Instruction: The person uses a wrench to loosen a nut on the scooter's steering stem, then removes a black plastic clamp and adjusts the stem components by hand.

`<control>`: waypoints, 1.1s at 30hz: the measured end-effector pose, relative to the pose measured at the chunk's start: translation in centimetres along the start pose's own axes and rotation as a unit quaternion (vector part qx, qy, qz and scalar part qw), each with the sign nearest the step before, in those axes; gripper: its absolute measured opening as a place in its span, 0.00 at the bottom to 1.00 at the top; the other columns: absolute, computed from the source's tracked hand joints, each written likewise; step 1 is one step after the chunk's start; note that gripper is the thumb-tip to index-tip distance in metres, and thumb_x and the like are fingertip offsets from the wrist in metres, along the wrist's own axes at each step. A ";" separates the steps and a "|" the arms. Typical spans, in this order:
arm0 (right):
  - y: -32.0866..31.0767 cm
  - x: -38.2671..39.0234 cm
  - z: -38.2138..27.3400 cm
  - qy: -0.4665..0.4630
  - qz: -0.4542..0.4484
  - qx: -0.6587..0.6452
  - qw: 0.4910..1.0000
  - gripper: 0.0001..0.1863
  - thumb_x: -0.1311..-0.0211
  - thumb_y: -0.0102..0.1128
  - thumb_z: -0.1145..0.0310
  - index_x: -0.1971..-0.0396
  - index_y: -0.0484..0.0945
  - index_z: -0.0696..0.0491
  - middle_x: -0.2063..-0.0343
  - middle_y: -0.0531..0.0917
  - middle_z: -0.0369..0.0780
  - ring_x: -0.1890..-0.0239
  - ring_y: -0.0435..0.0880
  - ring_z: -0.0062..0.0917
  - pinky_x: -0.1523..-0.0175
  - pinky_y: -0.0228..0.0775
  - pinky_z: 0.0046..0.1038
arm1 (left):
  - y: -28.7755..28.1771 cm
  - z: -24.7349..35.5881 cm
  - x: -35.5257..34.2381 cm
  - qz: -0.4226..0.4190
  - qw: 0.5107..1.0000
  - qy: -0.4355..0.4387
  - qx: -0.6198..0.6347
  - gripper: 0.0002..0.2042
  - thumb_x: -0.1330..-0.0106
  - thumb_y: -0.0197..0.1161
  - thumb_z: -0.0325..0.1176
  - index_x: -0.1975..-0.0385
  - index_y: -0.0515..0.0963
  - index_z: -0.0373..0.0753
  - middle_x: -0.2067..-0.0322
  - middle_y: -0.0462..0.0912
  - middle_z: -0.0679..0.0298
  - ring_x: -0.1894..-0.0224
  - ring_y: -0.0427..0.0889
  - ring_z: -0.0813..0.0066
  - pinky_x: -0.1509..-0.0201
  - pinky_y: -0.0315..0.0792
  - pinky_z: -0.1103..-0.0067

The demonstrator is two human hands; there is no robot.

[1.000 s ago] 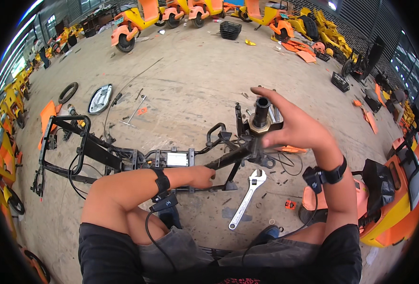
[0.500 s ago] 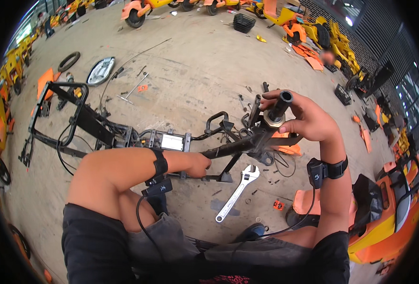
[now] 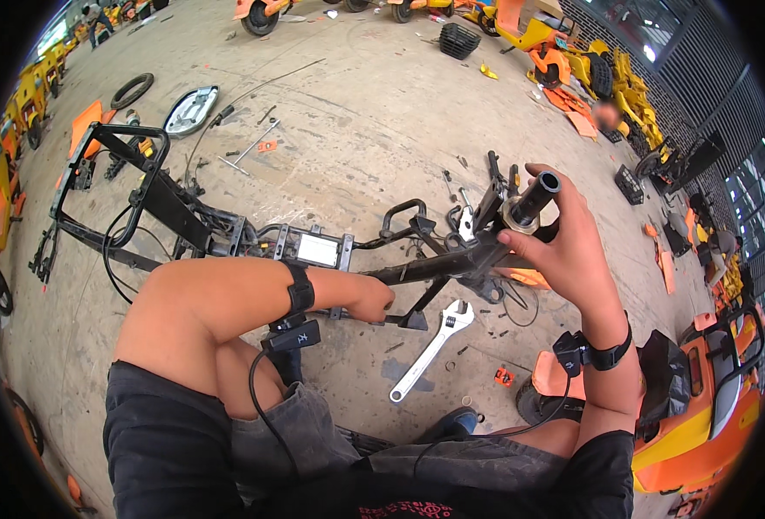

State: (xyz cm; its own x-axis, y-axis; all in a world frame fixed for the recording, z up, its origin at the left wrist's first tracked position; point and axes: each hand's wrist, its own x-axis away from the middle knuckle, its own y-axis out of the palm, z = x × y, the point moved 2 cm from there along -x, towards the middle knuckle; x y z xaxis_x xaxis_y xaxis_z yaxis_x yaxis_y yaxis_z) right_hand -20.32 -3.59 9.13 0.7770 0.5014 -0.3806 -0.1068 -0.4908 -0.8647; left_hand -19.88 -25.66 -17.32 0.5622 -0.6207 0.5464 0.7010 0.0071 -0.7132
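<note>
Grey-brown concrete floor [image 3: 382, 112], stained. Directly on it: one silver metal adjustable wrench [image 3: 430, 353]; one black tubular metal frame [image 3: 425, 266]; one silver T-shaped metal bar [image 3: 256, 144]; one silver-grey oval shell [image 3: 192, 111]; one round black rubber tyre [image 3: 119, 104]; one black rectangular crate [image 3: 458, 40], farther off.

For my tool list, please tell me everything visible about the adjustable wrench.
The adjustable wrench looks like silvery metal, with a long handle, a hole at its near end and a darker screw beside its open jaws. It lies free on the concrete floor, apart from the black frame, its head pointing away and rightward.
</note>
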 end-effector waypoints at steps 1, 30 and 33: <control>-0.2 -0.1 0.0 0.020 -0.018 -0.047 0.999 0.42 0.54 0.79 0.68 0.37 0.69 0.54 0.46 0.79 0.45 0.42 0.76 0.37 0.39 0.68 0.34 | -0.1 0.2 0.0 -0.001 1.000 0.002 -0.001 0.21 0.34 0.56 0.41 0.45 0.76 0.37 0.53 0.84 0.46 0.48 0.81 0.47 0.44 0.74 0.61; -1.3 -2.0 3.1 -0.091 -0.152 -0.252 0.951 0.40 0.50 0.73 0.78 0.34 0.66 0.52 0.48 0.80 0.42 0.41 0.77 0.32 0.32 0.65 0.35 | 0.1 0.2 0.0 -0.031 0.998 -0.007 -0.045 0.20 0.34 0.54 0.41 0.47 0.76 0.37 0.54 0.83 0.45 0.49 0.81 0.46 0.44 0.73 0.60; -1.3 -3.0 3.9 -0.086 -0.223 -0.285 0.928 0.42 0.49 0.73 0.77 0.33 0.65 0.54 0.46 0.80 0.42 0.38 0.75 0.32 0.30 0.62 0.35 | 0.4 -0.1 0.0 -0.041 0.998 -0.013 -0.052 0.20 0.34 0.54 0.41 0.47 0.77 0.38 0.54 0.83 0.45 0.49 0.81 0.46 0.44 0.73 0.60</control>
State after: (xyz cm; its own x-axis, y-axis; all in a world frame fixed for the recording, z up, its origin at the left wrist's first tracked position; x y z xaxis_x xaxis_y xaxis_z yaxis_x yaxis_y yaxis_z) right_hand -24.91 -1.70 10.14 0.5490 0.8278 -0.1155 0.5853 -0.4794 -0.6539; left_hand -19.68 -25.72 -17.63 0.5169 -0.5951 0.6153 0.6970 -0.1247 -0.7061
